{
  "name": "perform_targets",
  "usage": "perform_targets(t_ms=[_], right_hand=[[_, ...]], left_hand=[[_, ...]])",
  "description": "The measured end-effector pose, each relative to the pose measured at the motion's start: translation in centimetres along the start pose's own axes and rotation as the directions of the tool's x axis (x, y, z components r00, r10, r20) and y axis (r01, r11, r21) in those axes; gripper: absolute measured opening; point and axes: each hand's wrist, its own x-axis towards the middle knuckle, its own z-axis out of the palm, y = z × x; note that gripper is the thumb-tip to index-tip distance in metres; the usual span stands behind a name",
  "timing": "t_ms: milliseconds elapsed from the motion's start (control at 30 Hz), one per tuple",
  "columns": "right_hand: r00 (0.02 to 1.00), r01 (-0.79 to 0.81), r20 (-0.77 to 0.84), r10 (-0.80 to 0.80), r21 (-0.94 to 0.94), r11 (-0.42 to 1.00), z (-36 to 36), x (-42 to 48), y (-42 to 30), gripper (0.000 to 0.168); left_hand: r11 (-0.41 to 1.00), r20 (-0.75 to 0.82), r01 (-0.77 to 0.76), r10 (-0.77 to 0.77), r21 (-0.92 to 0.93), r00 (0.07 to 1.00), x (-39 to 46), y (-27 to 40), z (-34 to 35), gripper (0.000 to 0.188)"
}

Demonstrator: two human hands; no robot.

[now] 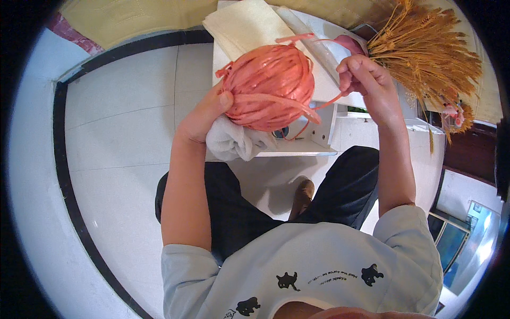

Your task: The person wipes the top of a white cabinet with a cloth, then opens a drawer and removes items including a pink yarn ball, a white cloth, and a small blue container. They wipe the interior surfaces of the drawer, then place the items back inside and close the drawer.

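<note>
A large ball of coral-pink plastic raffia ribbon (271, 81) is held up in front of me. My left hand (209, 107) grips its left side, the thumb pressed on the strands. To the right, my right hand (364, 79) pinches a thin strand (330, 102) that runs from the ball. A flat loose ribbon end (306, 109) crosses the ball's lower front. Under the ball, a crumpled white cloth (235, 139) hangs over the edge of an open drawer (301, 150). The ball hides part of the drawer and the white table (326, 85) behind.
Cream sheets (251, 26) and a clear plastic roll (306, 40) lie on the table. At its right is a bundle of dried wheat stalks (426, 52) with a pink wrapping (350, 44) at its base. A white wall (36, 167) stands on the left, above tiled floor (119, 135).
</note>
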Motion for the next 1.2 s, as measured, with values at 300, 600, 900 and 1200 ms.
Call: perform_targets(t_ms=[300, 600, 900, 1200], right_hand=[[0.959, 0.095, 0.231, -0.166, 0.292, 0.952, 8.1, 0.6, 4.5, 0.115], [0.960, 0.075, 0.261, -0.102, 0.111, 0.991, 0.5, -0.7, 1.9, 0.025], [0.987, 0.121, 0.064, -0.145, 0.288, 0.950, 2.8, 6.9, 4.6, 0.031], [0.953, -0.211, 0.202, 0.226, -0.095, 0.973, 9.9, -2.3, 10.3, 0.032]], left_hand=[[0.998, -0.120, -0.066, 0.064, -0.016, 0.991, 0.8, -0.2, 0.1, 0.086], [0.995, -0.251, -0.078, 0.060, -0.064, 0.966, -0.3, 0.5, 0.5, 0.084], [0.999, 0.012, 0.051, -0.051, -0.015, 0.999, -0.2, -0.4, 1.8, 0.100], [0.996, -0.290, -0.080, 0.068, -0.029, 0.955, -0.6, 0.7, 2.3, 0.088]])
